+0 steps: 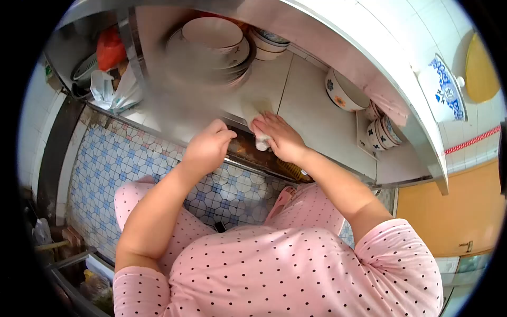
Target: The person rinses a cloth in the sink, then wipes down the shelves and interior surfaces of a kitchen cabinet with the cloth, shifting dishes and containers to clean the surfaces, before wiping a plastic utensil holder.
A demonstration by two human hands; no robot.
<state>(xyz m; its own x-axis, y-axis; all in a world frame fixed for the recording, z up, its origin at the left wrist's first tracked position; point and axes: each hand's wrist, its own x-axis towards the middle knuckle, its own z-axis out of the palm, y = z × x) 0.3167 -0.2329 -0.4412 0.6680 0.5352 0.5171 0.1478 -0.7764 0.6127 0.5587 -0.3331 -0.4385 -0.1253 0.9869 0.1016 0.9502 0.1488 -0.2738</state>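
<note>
My right hand [282, 138] presses a crumpled white cloth [262, 141] against the front edge of the tiled cabinet shelf [306, 100]. Its fingers lie over the cloth. My left hand [207, 147] is curled into a fist beside the same edge, with nothing visible in it. Just below the shelf edge runs a brown, stained ledge [247, 149], partly behind my hands. Deeper in the cabinet, a white bowl [212, 33] sits on a stack of plates [237, 59]. A grey blur covers part of the view left of the plates.
More bowls [268, 45] stand at the back. To the right are a flowered bowl [346, 92] and stacked patterned bowls [381, 133]. A red bag [110, 48] and white plastic bags [113, 90] fill the left compartment. Overhead curves the counter edge [364, 45]; below lies patterned tile floor [127, 153].
</note>
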